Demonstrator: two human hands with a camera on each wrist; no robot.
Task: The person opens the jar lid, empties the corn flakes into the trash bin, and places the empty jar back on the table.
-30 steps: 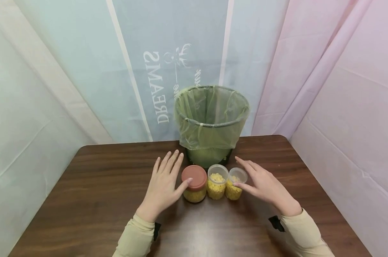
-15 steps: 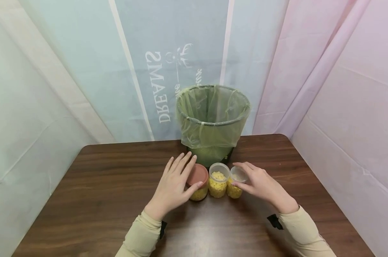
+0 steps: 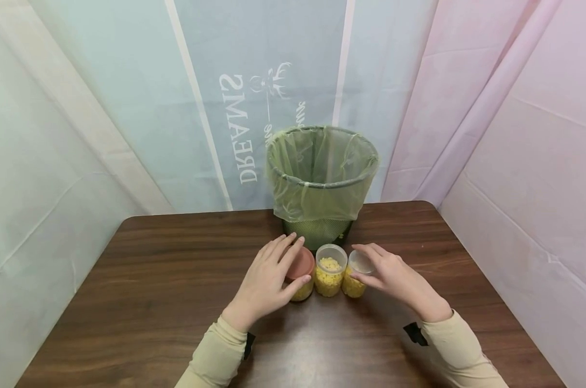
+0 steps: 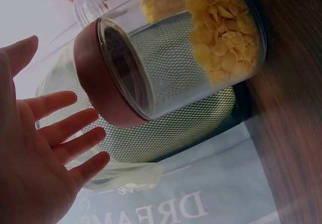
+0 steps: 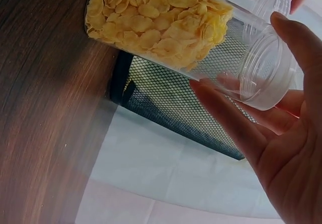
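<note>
Left grip [image 3: 266, 283] moved nearer red lid [image 4: 98, 75], thumb [image 4: 24, 53] off its edge.

Far cloth backdrop [image 3: 302, 32] is carrying the white word "DREAMS" [image 3: 238, 129], running vertically, mirror-reversed. Just right of it, an antler-like emblem [image 3: 273, 81] and small script [image 3: 300, 113] are showing; bin [image 3: 319, 207] is partly covering that script, mirrored "ur" reading clearest.

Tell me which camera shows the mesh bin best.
The head view: it shows the bin upright, rim and liner visible. Both wrist views show mainly its mesh wall, partly behind jars; the left adds some liner.
</note>
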